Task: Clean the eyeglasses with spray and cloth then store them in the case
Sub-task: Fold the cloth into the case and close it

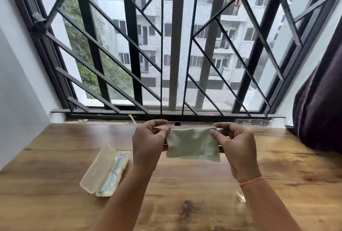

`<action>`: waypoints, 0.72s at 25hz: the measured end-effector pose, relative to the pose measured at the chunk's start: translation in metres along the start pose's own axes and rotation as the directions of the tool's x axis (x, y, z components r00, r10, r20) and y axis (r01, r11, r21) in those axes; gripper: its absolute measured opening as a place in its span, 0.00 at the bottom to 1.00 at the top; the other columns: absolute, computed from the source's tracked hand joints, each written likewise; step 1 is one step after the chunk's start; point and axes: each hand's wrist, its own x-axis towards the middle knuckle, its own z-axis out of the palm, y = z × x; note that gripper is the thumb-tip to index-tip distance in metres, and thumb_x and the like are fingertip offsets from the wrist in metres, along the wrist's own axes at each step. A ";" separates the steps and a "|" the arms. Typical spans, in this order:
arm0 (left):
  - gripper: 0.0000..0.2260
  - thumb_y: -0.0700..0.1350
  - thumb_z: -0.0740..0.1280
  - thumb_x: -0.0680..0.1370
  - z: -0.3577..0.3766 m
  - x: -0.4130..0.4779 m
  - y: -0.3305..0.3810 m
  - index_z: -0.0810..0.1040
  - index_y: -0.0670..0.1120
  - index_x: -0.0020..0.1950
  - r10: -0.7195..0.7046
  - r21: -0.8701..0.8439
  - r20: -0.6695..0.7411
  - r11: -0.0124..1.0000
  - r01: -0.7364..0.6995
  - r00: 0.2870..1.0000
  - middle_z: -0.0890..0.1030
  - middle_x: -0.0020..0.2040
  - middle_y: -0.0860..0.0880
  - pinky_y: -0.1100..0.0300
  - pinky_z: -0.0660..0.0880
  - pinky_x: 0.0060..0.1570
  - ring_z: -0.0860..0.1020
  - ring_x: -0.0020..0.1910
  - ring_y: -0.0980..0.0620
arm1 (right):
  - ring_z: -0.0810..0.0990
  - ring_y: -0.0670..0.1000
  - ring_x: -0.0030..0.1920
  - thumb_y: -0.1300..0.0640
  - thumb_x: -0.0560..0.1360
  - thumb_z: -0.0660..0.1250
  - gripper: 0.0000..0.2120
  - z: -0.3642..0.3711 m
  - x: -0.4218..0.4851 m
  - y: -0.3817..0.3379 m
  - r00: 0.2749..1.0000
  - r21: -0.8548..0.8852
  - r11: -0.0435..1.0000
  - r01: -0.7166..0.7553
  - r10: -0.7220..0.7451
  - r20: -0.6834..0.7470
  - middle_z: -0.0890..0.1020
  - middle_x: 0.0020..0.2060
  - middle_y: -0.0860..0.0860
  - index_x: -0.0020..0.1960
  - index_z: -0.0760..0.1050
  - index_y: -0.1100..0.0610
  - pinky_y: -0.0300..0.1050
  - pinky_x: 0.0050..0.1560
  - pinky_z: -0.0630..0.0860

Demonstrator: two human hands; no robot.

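Observation:
I hold a pale green cleaning cloth (192, 144) stretched out above the wooden table (55, 156). My left hand (148, 141) pinches its upper left corner and my right hand (235, 143) pinches its upper right corner, so the cloth hangs down between them. To the left on the table lies an open, translucent cream glasses case (96, 169). The eyeglasses (114, 171), thin-framed and folded, lie inside its right half.
A window with a black metal grille (166, 45) stands right behind the table's far edge. A dark curtain (322, 110) hangs at the right. A small clear object (240, 196) lies on the table under my right forearm. A white wall (16, 82) closes the left side.

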 end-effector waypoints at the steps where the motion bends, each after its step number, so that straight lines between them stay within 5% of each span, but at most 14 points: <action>1: 0.06 0.36 0.71 0.72 0.004 -0.003 -0.001 0.83 0.47 0.44 0.027 0.025 -0.029 0.999 -0.026 0.999 0.83 0.34 0.47 0.59 0.78 0.27 0.82 0.31 0.52 | 0.80 0.50 0.32 0.64 0.67 0.74 0.07 0.006 -0.003 0.000 0.996 -0.109 0.990 0.088 -0.090 -0.018 0.82 0.33 0.54 0.43 0.81 0.55 0.48 0.37 0.79; 4: 0.07 0.36 0.71 0.71 0.016 -0.012 0.003 0.82 0.47 0.45 0.065 -0.007 -0.016 0.998 -0.065 0.998 0.83 0.34 0.47 0.58 0.79 0.28 0.82 0.31 0.53 | 0.79 0.43 0.33 0.64 0.65 0.75 0.13 0.024 -0.017 -0.007 0.932 -0.299 0.890 0.345 -0.362 0.000 0.81 0.31 0.44 0.48 0.82 0.55 0.31 0.38 0.75; 7: 0.08 0.35 0.70 0.72 0.023 -0.018 0.009 0.82 0.44 0.48 0.080 -0.034 0.033 0.996 -0.079 0.996 0.84 0.37 0.45 0.53 0.81 0.32 0.84 0.34 0.50 | 0.80 0.46 0.32 0.66 0.64 0.75 0.19 0.036 -0.028 -0.011 0.871 -0.341 0.809 0.479 -0.486 0.071 0.83 0.32 0.49 0.53 0.81 0.57 0.38 0.38 0.77; 10: 0.10 0.34 0.69 0.73 0.024 -0.024 0.015 0.81 0.42 0.53 0.113 -0.056 0.054 0.992 -0.110 0.992 0.84 0.36 0.46 0.54 0.81 0.33 0.84 0.35 0.50 | 0.82 0.50 0.35 0.68 0.65 0.73 0.20 0.038 -0.034 -0.014 0.847 -0.311 0.792 0.526 -0.523 0.099 0.84 0.35 0.52 0.57 0.79 0.59 0.46 0.36 0.80; 13: 0.10 0.37 0.68 0.75 0.025 -0.033 0.026 0.80 0.45 0.56 0.112 -0.120 0.101 0.988 -0.100 0.989 0.84 0.39 0.43 0.54 0.81 0.34 0.84 0.39 0.46 | 0.83 0.47 0.39 0.66 0.66 0.72 0.22 0.033 -0.040 -0.016 0.832 -0.288 0.782 0.552 -0.540 0.129 0.85 0.40 0.53 0.60 0.77 0.60 0.39 0.35 0.80; 18: 0.08 0.51 0.65 0.75 0.024 -0.051 0.036 0.83 0.53 0.45 0.062 -0.271 0.338 0.962 0.034 0.939 0.81 0.56 0.39 0.48 0.81 0.40 0.83 0.47 0.41 | 0.83 0.41 0.40 0.62 0.65 0.76 0.26 0.023 -0.047 -0.018 0.928 -0.159 0.916 0.369 -0.372 0.011 0.82 0.37 0.42 0.61 0.76 0.54 0.35 0.36 0.79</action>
